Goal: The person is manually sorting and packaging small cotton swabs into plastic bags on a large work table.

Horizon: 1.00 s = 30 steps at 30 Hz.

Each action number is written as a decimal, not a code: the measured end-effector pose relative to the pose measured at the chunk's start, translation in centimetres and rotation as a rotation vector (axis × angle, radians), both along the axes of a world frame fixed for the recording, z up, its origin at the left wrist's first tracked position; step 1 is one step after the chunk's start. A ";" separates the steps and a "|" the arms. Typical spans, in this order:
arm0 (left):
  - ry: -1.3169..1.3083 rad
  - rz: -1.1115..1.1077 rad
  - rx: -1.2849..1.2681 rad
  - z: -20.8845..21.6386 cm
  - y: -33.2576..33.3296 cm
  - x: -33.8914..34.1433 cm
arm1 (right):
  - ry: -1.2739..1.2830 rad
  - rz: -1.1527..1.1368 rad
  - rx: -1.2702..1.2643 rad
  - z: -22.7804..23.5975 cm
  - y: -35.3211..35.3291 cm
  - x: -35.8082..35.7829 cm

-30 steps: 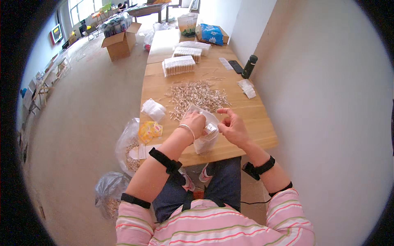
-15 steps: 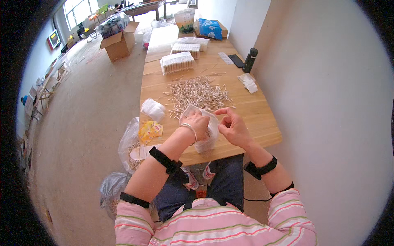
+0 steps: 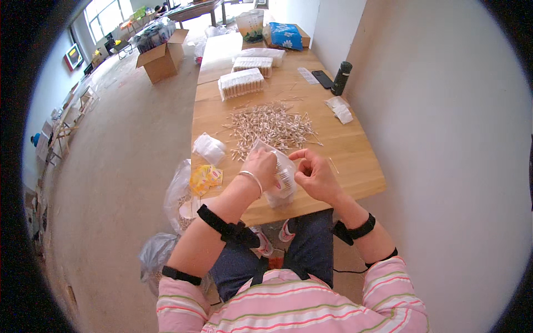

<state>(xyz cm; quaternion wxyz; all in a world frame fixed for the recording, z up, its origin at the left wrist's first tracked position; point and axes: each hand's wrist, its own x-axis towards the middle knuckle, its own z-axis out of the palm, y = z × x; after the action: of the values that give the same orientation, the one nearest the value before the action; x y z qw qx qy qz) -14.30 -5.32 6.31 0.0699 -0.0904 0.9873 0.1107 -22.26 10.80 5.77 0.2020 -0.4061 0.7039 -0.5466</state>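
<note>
one loose swab (image 3: 333,165) now shows on the bench (image 3: 355,150) to the right of the right hand (image 3: 315,176), where bare wood showed a moment ago. the clear bag (image 3: 281,198) stands at the near edge, with wrapped swabs inside. the left hand (image 3: 260,168) reaches into its mouth, fingers bent and partly hidden; i cannot tell whether they grip anything. at the bag's right edge, the right hand holds thumb and forefinger apart, the rest curled; whether it touches the plastic is unclear. just beyond lies a swab pile (image 3: 272,126), with yellow sachets (image 3: 205,178) to the left.
</note>
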 end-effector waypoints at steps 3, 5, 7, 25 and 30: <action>0.068 0.028 0.029 -1.0 0.4 -0.1 | 0.011 0.038 0.012 -0.3 -0.1 0.0; 0.048 0.055 0.044 -1.1 0.6 -0.2 | 0.014 0.047 0.011 -0.4 -0.2 0.1; 0.117 0.078 0.100 -1.3 0.7 -0.1 | 0.021 0.055 0.012 -0.3 -0.3 0.1; 0.482 0.634 1.243 -4.0 1.9 6.7 | 1.258 0.228 0.274 -0.2 -7.1 1.5; 0.540 0.675 1.290 -3.8 1.5 7.2 | 1.206 0.269 0.383 -0.3 -7.6 1.4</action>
<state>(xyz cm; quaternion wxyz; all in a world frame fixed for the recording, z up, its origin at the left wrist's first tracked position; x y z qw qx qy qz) -7.09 -3.80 2.52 -0.1720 -0.2977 0.6294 0.6969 -20.86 3.23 5.48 -0.0931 -0.6833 0.7219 -0.0570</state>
